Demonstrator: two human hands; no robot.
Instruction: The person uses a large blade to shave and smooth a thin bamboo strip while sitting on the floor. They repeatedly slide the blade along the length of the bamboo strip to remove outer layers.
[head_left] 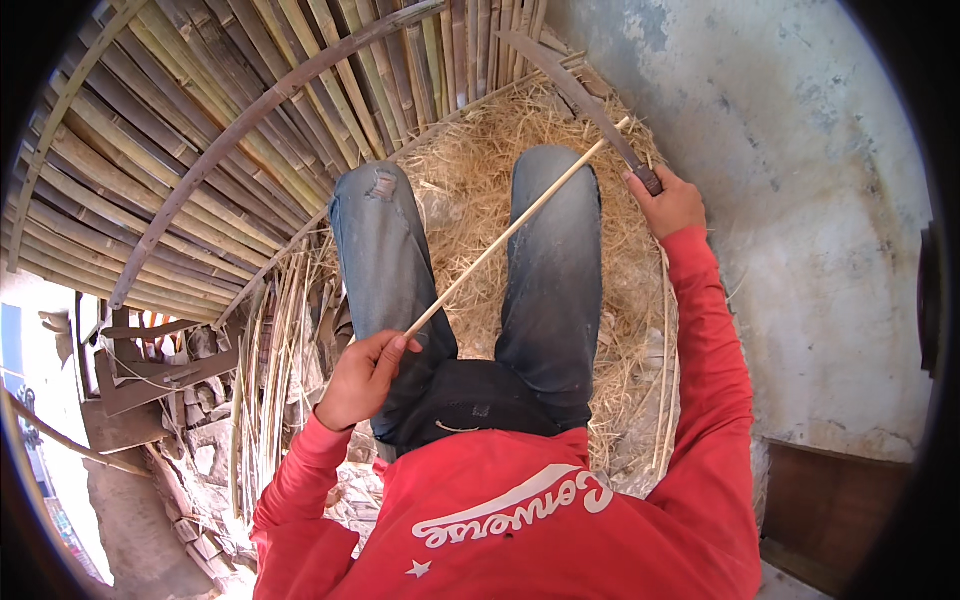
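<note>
My left hand (366, 376) is closed round the lower end of a thin, pale bamboo strip (505, 236). The strip slants up to the right across my lap, passing over my right thigh. In my right hand (668, 202) is the dark handle of a long machete (590, 106), its blade pointing up and to the left. The strip's far end lies close beside the blade near the handle; whether they touch I cannot tell.
Straw-like shavings (470, 150) cover the ground around my legs. A fence of bamboo poles (190, 130) rises at the far left, and a weathered wall (800, 220) stands to my right. Several thin strips (268, 370) lean at left beside rubble (205, 460).
</note>
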